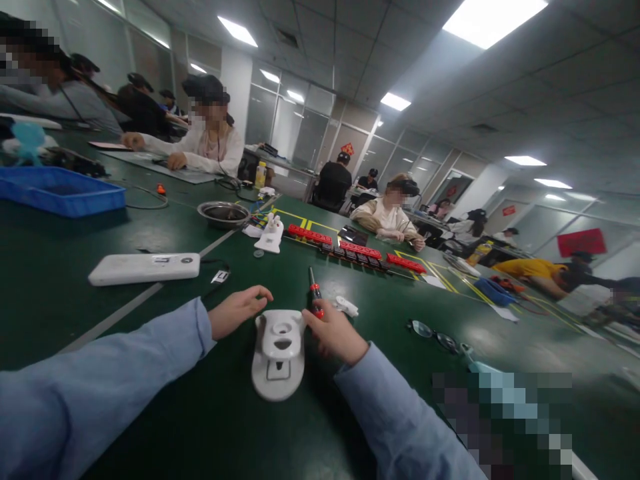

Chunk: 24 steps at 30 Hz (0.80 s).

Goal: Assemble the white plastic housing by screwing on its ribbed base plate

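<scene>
A white plastic device with a rounded base (278, 383) lies on the green table between my hands, its round hole and wider opening facing up. My left hand (237, 312) hovers by its upper left edge with fingers stretched out and nothing in them. On the other side, my right hand (336, 333) has its fingers closed around the handle of a red and black screwdriver (314, 291), whose metal shaft points away from me. My palm hides the rear of the handle. Just beyond that hand sits a small white plastic part (346, 306).
At left lie a long white device (145, 269), a metal bowl (223, 213) and a blue tray (63, 193). Ahead stand a white plastic piece (271, 235) and red power strips (360, 250). Glasses (434, 335) rest at right. Several people sit around the tables.
</scene>
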Each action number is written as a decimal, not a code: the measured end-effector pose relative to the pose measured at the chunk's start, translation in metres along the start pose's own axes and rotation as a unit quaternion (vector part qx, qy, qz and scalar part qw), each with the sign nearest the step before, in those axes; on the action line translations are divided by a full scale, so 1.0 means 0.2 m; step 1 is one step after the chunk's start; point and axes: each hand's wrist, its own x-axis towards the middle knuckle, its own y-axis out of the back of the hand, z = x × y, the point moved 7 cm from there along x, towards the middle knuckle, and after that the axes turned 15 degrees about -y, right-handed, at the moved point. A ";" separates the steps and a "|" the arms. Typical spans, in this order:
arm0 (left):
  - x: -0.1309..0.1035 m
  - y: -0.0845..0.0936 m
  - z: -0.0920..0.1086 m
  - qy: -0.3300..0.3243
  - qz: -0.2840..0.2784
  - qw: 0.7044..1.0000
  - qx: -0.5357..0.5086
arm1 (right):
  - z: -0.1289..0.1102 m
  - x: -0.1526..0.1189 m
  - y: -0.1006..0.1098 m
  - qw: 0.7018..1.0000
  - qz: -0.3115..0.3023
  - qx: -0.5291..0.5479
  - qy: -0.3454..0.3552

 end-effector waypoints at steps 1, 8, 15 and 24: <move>-0.02 -0.03 0.03 -0.035 -0.036 0.998 0.049 | -0.08 -0.01 0.11 0.985 0.106 -0.136 0.033; -0.13 -0.19 0.14 -0.148 -0.218 0.909 0.325 | -0.14 0.10 0.46 0.883 0.254 -0.392 0.055; -0.14 -0.25 0.14 -0.058 -0.250 0.833 0.490 | -0.19 0.09 0.24 0.944 0.185 -0.259 0.090; -0.15 -0.34 0.14 -0.134 -0.276 0.825 0.476 | -0.10 -0.05 -0.17 0.990 -0.045 0.008 0.136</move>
